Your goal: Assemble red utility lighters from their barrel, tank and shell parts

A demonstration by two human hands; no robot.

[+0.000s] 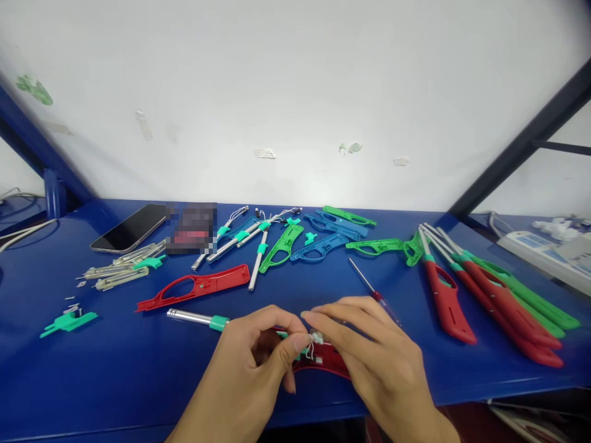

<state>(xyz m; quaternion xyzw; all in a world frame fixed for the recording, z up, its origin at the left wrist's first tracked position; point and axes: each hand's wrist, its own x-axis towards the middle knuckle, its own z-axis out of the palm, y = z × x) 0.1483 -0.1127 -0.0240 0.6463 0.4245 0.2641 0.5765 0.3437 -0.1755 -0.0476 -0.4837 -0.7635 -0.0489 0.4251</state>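
Observation:
A red lighter handle shell (325, 362) lies low at the front middle, partly covered by both hands. From it a metal lighter tube (191, 316) with a green collar (218, 323) points left. The thumb and forefinger of my left hand (258, 357) are pinched together at thin white wires (311, 352) over the shell. My right hand (376, 351) curves over the shell's right part, its fingers closed around it and fingertips close to the left ones. Small parts between the hands are mostly hidden.
A screwdriver (369, 283) lies behind my right hand. Finished-looking red lighters (446, 301) stand at right. Another red shell (203, 286), green shells (282, 247), blue shells (318, 246), loose tubes (257, 258), clear parts (122, 277) and a phone (132, 227) lie behind.

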